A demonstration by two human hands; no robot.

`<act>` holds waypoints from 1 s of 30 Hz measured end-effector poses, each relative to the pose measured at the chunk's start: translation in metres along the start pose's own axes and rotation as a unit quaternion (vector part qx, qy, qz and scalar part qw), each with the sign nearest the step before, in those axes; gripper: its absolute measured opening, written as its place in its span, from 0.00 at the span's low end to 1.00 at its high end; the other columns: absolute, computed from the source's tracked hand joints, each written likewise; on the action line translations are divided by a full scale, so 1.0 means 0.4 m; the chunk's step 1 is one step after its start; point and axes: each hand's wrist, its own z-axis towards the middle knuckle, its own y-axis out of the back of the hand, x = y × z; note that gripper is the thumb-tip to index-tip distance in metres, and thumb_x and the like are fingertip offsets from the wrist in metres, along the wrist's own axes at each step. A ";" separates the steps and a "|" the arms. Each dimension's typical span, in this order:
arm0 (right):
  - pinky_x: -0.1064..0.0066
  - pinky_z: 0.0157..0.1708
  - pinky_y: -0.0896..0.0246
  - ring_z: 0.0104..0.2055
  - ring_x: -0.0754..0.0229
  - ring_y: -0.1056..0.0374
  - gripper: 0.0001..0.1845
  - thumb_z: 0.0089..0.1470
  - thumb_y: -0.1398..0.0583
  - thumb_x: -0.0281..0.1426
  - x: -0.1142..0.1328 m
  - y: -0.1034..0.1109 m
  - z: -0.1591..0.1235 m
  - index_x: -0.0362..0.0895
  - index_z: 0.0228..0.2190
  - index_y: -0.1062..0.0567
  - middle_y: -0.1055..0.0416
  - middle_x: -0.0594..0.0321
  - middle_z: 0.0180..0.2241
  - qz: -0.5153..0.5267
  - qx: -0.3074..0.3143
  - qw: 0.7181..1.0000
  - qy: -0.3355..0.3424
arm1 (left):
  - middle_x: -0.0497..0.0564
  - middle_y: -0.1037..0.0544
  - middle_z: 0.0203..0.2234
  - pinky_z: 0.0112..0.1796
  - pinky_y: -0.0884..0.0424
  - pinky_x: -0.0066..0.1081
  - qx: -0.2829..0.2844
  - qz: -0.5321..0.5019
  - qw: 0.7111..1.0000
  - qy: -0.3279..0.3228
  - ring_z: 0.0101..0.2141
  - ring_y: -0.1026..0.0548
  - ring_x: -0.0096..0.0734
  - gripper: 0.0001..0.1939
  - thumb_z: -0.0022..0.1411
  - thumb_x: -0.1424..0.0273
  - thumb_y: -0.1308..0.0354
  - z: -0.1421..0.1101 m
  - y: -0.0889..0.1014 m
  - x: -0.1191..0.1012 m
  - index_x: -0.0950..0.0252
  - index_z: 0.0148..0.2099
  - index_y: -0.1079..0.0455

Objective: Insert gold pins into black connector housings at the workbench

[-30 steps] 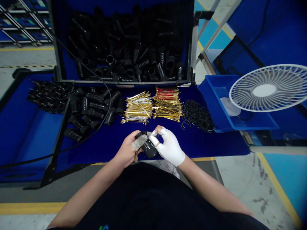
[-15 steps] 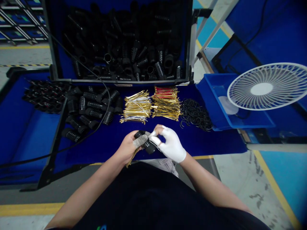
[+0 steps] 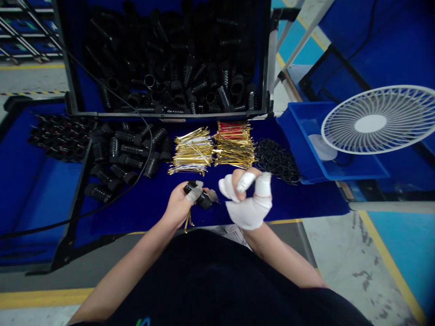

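Observation:
My left hand (image 3: 178, 205) is closed round a black ribbed socket (image 3: 205, 200), its taped thumb pressed on the socket's side. A small grey tip shows at the socket's right end. Thin gold-coloured wires (image 3: 188, 221) hang below the palm, apparently from the same hand. My right hand (image 3: 249, 201), in a white glove with some fingertips bare, hovers to the right of the socket, apart from it. Its fingers are curled in; whether anything small is between them is hidden. Just beyond it lie bundles of gold wires (image 3: 193, 151) and a heap of black rings (image 3: 277, 158).
A large bin (image 3: 170, 115) of black ribbed sockets stands behind the blue work surface (image 3: 149, 208). More loose sockets (image 3: 127, 149) lie at left, crossed by a black cable (image 3: 146, 174). A white fan (image 3: 370, 123) stands at right by a blue tray (image 3: 356, 174).
My right hand has let go of the socket's end and moved right and slightly up, its fingers curling. My left hand still holds the socket, shifted slightly left.

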 end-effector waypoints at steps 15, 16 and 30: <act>0.68 0.32 0.35 0.28 0.60 0.32 0.18 0.64 0.45 0.43 -0.040 -0.015 0.143 0.46 0.30 0.25 0.29 0.63 0.24 -0.318 0.253 0.911 0.062 | 0.53 0.20 0.31 0.35 0.29 0.29 0.029 -0.064 0.996 0.058 0.32 0.23 0.32 0.19 0.57 0.57 0.32 0.007 0.010 -0.024 0.67 0.41 0.26; 0.67 0.39 0.33 0.36 0.58 0.28 0.13 0.64 0.44 0.39 -0.034 0.005 0.177 0.46 0.34 0.23 0.25 0.60 0.32 -0.411 0.255 0.868 0.113 | 0.55 0.19 0.35 0.39 0.27 0.32 0.037 -0.087 0.994 0.062 0.35 0.22 0.35 0.20 0.56 0.57 0.32 0.004 0.014 -0.033 0.68 0.43 0.26; 0.63 0.44 0.36 0.46 0.49 0.26 0.17 0.64 0.48 0.28 -0.085 0.058 0.524 0.44 0.49 0.22 0.22 0.47 0.43 -0.814 0.178 0.545 0.089 | 0.49 0.29 0.25 0.28 0.24 0.32 0.115 -0.186 0.965 0.147 0.23 0.31 0.26 0.32 0.55 0.41 0.40 0.012 0.025 -0.098 0.68 0.40 0.27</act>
